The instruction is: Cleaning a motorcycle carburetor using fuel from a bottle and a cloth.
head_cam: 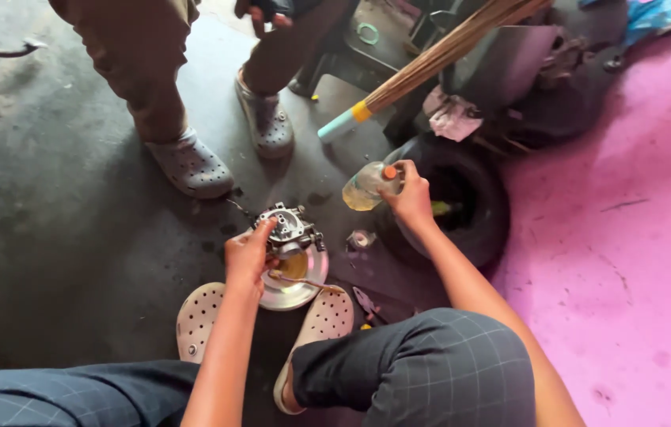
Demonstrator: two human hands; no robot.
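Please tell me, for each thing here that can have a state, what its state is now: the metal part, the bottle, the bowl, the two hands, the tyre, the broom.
Left hand: closed on the metal engine part.
Metal engine part: held above the bowl.
Bowl: on the floor, yellowish liquid inside.
Right hand: gripping the plastic bottle.
Plastic bottle: tilted, orange cap on, partly filled with yellowish liquid.
Tyre: lying flat on the floor.
Broom: leaning at a slant.

The standing person [193, 79] (legs only) is cut off above.
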